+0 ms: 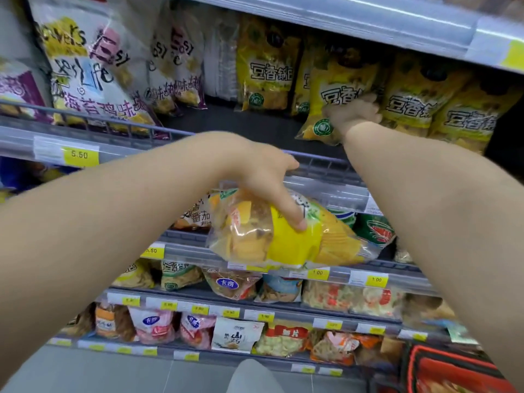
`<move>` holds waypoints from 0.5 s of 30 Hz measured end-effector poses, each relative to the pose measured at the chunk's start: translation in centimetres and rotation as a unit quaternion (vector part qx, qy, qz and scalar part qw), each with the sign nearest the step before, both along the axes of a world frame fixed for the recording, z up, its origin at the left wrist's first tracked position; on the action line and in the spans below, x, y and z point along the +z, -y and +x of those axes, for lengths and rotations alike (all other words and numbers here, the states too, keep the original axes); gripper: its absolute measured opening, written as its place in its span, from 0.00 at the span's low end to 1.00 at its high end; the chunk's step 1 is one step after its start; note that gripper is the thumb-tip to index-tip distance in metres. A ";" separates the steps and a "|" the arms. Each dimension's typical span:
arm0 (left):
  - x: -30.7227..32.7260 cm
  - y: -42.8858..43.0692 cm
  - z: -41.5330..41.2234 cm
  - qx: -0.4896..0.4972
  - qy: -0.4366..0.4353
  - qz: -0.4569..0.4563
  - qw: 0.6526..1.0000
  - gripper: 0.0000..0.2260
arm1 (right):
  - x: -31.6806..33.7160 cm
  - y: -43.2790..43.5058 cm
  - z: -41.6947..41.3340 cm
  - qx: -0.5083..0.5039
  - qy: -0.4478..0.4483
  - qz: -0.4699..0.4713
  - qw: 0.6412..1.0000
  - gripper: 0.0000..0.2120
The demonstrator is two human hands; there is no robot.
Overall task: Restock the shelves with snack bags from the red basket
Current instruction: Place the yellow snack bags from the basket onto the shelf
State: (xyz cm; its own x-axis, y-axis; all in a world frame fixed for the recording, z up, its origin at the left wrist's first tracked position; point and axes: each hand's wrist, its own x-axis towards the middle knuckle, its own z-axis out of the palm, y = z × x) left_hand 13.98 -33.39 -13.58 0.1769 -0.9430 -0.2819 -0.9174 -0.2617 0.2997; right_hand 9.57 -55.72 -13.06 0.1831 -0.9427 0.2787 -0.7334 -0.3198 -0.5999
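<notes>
Your left hand (pixel 255 177) grips a yellow snack bag (pixel 295 242) from above, fingers curled over its top. It holds the bag in the air, just in front of and below the railed shelf (pixel 241 120). Your right hand (pixel 351 116) reaches over the rail onto that shelf and lies against a tilted yellow bag (pixel 334 80). This bag leans at the front of a row of matching yellow bags (pixel 411 100). The hand is blurred, so you cannot tell whether it grips the bag or only presses it. At the shelf's left end stand white-and-purple bags (pixel 93 80), and a yellow 5.50 price tag (pixel 79 155) sits on its front edge. Well below the shelf, to the right, is the red basket (pixel 448 375).
</notes>
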 end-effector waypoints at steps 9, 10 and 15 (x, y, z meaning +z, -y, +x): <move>1.9 1.3 0.2 -0.025 0.035 0.097 0.994 0.50 | 0.1 2.1 2.0 -0.026 0.088 0.058 0.994 0.45; 1.9 1.3 0.3 -0.021 0.027 0.095 0.995 0.50 | 0.0 2.4 2.2 -0.026 0.080 0.057 0.995 0.45; 1.8 1.3 0.6 -0.008 0.004 0.089 0.996 0.51 | -0.4 2.6 2.6 -0.002 0.047 0.094 0.994 0.55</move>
State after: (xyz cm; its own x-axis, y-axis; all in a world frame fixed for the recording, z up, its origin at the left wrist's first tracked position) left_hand 14.60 -34.71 -11.77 0.1657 -0.8809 -0.4434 -0.9242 -0.2955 0.2417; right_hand 12.21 -58.31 -13.47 0.1607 -0.9806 0.1124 -0.6719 -0.1921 -0.7153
